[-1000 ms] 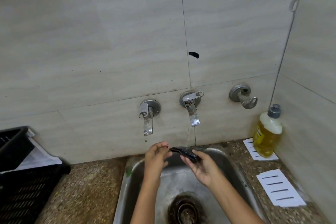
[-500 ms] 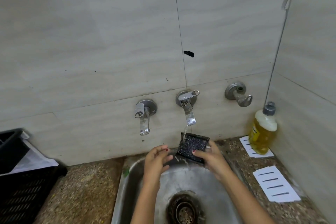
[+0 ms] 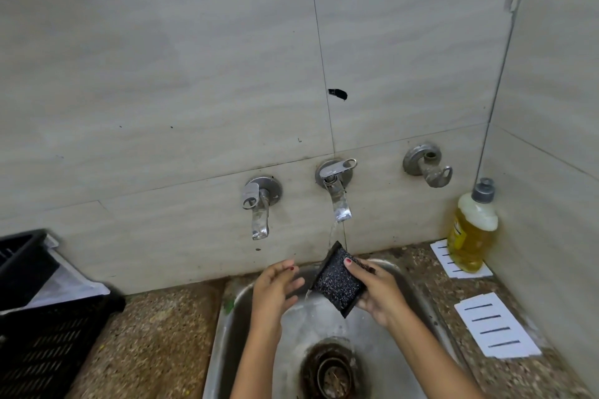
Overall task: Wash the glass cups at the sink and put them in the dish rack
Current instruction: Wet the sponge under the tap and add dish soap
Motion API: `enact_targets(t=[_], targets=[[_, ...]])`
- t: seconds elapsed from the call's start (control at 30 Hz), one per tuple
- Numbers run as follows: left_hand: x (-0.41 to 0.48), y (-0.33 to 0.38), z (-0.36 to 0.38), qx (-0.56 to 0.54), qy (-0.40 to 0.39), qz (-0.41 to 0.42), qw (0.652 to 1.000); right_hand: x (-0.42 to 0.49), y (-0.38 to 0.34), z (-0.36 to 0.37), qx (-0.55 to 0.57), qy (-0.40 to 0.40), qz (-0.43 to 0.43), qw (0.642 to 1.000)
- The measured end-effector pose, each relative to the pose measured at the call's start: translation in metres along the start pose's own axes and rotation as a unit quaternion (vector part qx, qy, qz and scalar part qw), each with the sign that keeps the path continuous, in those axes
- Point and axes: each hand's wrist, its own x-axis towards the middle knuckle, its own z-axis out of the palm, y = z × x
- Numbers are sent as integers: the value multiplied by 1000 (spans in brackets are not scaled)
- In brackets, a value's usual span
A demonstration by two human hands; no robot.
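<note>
My right hand [image 3: 379,295] holds a black scrub pad [image 3: 338,278] tilted on edge over the steel sink [image 3: 246,295], thumb on its face. Water runs from the middle tap [image 3: 337,194] onto the pad's top corner and drips off below. My left hand [image 3: 275,288] hovers just left of the pad with fingers loosely bent, holding nothing. No glass cup is in view. The black dish rack [image 3: 39,317] stands at the left edge.
A dry tap [image 3: 259,204] is left of the running one, a third fitting [image 3: 428,168] to the right. A yellow soap bottle [image 3: 473,230] stands in the right corner. White paper cards [image 3: 496,324] lie on the speckled counter [image 3: 146,334]. The drain [image 3: 330,369] is below.
The pad went from lying flat between both hands to being held up on edge by my right hand under the stream. My left hand let go and drew slightly left.
</note>
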Motion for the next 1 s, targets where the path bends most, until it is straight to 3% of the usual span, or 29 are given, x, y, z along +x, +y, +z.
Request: enact_targets(t=[0.2,0.43,0.8,0.9,1.0], targets=[[-2,-3,0,1,-1,-10,1000,2,0,2,93,-13,34,995],[-4,-3,1,-2,-6,-19,1000,0,-5,6,86,-2,35,996],[-1,-10,3,-8,-6,-35,999,3,4,8,171,-5,72,983],[1,-13,5,5,0,-36,999,4,7,10,120,3,3,993],[3,-14,13,-12,-17,-104,994,6,12,8,-57,4,-164,985]])
